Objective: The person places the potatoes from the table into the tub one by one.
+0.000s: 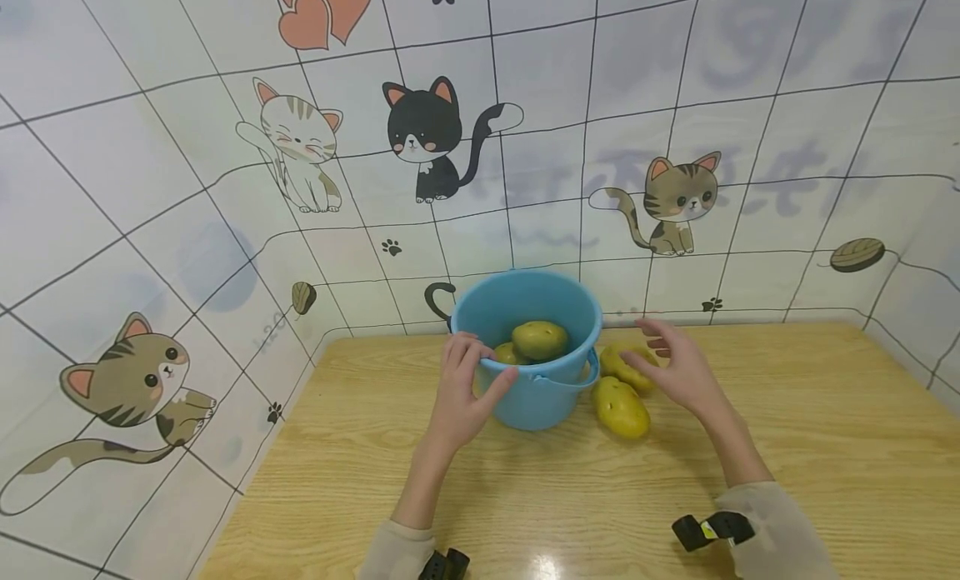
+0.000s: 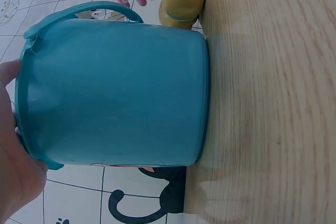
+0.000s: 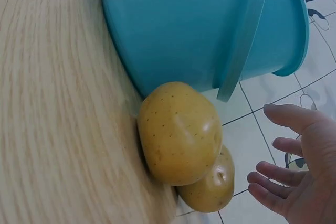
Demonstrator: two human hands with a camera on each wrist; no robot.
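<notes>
A blue bucket [image 1: 536,401] with a hinged handle [image 1: 573,386] stands upright near the wall. My left hand [image 1: 461,392] grips its rim on the near left side, fingers over the edge and thumb outside. Inside the bucket lies a potato [image 1: 540,340], with part of another potato [image 1: 507,353] showing beside it. Two yellow potatoes lie on the table right of the bucket: a nearer potato [image 3: 179,132] and a farther potato [image 3: 212,187]. Above and right of these, my right hand [image 1: 675,367] hovers with fingers spread, holding nothing.
A light wood table [image 1: 547,488] carries everything. Behind it and at both sides rise walls [image 1: 555,172] covered with a grid and cartoon cats. Dark bands with small devices [image 1: 712,530] sit on my wrists.
</notes>
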